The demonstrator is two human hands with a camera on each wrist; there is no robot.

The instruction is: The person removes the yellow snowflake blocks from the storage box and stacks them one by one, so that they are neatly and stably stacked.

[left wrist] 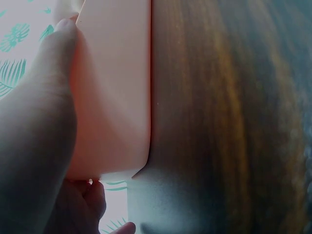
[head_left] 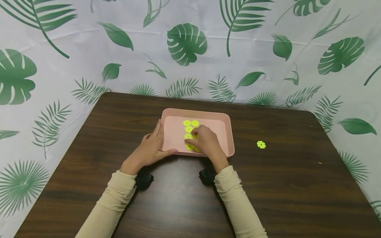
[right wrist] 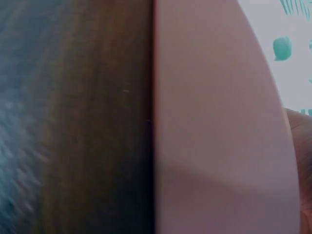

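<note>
Several yellow flower-shaped discs [head_left: 188, 129] lie close together on the floor of a pink tray [head_left: 208, 115]. My left hand [head_left: 150, 147] rests against the tray's front left corner, fingers stretched along the left wall and thumb along the front. The left wrist view shows that thumb [left wrist: 61, 53] against the outside of the front wall. Over the front wall reaches my right hand [head_left: 206, 140], its bent thumb and forefinger down among the discs with a gap between their tips. Whether a disc is pinched there cannot be made out. The right wrist view shows mostly the tray wall [right wrist: 219, 117].
Everything stands on a dark wooden table [head_left: 285, 185]. A single yellow flower-shaped disc [head_left: 261, 144] lies right of the tray, and a tiny pale scrap [head_left: 320, 162] farther right. Behind the table hangs a white cloth with green leaves [head_left: 187, 43].
</note>
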